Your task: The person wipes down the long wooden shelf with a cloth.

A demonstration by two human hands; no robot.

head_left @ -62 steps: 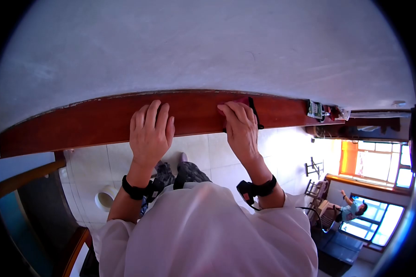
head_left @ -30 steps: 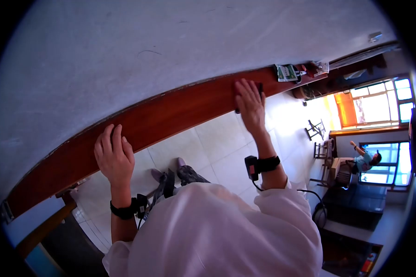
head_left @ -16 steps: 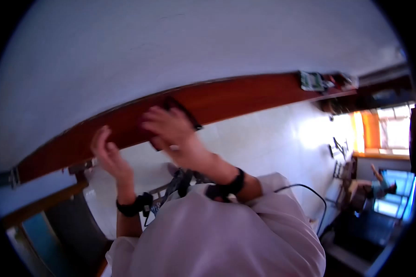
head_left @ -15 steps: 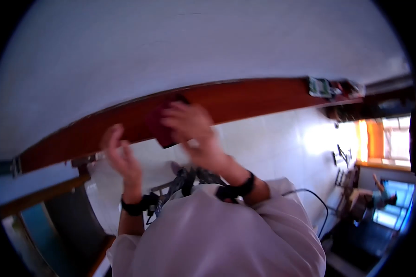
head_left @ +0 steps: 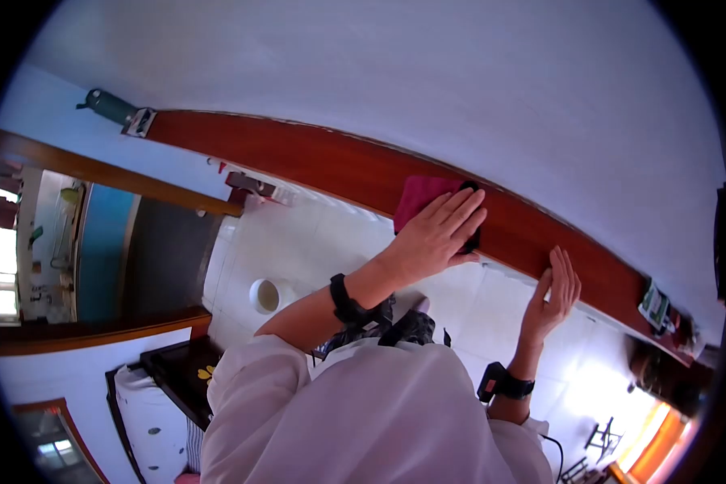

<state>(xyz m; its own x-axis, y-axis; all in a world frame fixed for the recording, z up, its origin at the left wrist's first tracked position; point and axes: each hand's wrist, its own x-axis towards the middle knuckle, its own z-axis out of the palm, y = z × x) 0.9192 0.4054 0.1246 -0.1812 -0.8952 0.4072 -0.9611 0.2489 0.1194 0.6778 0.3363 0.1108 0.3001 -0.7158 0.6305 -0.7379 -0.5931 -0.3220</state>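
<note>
A dark red cloth point(head_left: 418, 198) with a black part at its right end lies on the long red-brown wooden ledge point(head_left: 298, 157). My left hand point(head_left: 440, 230) rests flat over the cloth, its fingers straight and pointing up to the right. The palm hides part of the cloth. Further right, my right hand point(head_left: 552, 294) is at the near edge of the ledge with nothing in it. Its fingers are stretched out; whether they touch the wood I cannot tell. Each wrist wears a black band.
A green bottle point(head_left: 109, 106) is by the ledge's left end; small packets point(head_left: 655, 306) sit toward its right end. Below, a white bucket point(head_left: 264, 296) stands on the pale tiled floor. A pale wall point(head_left: 460, 81) rises behind the ledge.
My view has turned toward the left end of the ledge. The cloth was by my right hand; now my left hand lies on it, and my right hand is apart from it.
</note>
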